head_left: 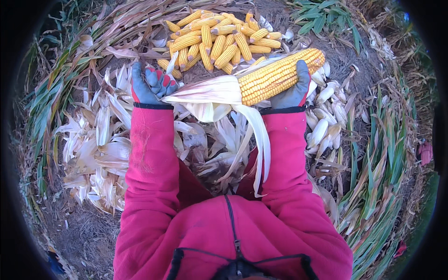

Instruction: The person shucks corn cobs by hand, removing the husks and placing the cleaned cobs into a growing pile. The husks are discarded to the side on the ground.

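While the right hand [295, 91] grips the bare yellow part of a corn cob [280, 74], the left hand [150, 84] is closed around the tip of its pale husk [210, 91], peeled back to the left. Both wear grey gloves. Loose husk strips hang down between the red sleeves. Farther off lies a pile of husked cobs [219, 39]; empty husks [98, 149] cover the ground at left.

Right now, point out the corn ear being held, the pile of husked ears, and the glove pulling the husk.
corn ear [280, 74], head view, on the bare yellow kernels.
pile of husked ears [219, 39], head view, on the heap's middle.
left hand [149, 84], head view, on the glove's back, gripping the peeled husk.
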A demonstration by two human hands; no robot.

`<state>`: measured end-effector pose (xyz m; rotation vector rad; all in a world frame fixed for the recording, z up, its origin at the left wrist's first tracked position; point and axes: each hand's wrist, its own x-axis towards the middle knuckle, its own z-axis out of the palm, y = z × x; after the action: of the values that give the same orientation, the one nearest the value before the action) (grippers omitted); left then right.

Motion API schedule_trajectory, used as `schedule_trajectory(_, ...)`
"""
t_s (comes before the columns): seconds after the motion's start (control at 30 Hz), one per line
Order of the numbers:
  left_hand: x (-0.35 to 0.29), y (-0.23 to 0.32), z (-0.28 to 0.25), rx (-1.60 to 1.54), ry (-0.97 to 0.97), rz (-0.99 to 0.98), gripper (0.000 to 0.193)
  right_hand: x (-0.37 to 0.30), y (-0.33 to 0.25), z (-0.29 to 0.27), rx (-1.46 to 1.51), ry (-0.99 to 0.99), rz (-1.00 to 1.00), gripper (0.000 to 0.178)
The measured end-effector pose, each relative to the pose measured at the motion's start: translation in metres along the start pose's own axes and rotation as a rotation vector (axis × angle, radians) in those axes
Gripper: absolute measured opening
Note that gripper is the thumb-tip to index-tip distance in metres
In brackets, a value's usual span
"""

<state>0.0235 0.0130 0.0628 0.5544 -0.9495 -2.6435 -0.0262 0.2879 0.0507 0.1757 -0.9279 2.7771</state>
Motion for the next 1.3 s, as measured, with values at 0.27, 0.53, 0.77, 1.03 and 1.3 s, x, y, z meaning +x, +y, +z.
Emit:
schedule_trajectory(0.27,0.024,-0.017,-0.003,0.108,0.267,0.092,0.043,0.008,-0.030,-0.028,-0.053,0.136,-0.190,0.042)
schedule_trajectory(0.53,0.024,-0.065,0.008,0.783,-0.174,0.915,0.046,0.009,-0.019,-0.023,-0.435,0.292,-0.512,0.044)
schedule_trajectory(0.77,-0.044,-0.139,0.039,1.635,-0.578,1.035,0.099,-0.019,0.004,0.009,-0.375,0.185,-0.328,0.067)
schedule_trajectory(1.03,-0.004,-0.146,-0.005,1.766,-0.484,0.601,0.057,-0.020,0.004,0.006,-0.270,0.163,-0.238,0.052)
schedule_trajectory(1.3,-0.037,-0.149,-0.014,1.039,-0.959,-0.148,0.056,-0.018,-0.021,0.006,-0.064,0.007,0.031,0.054)
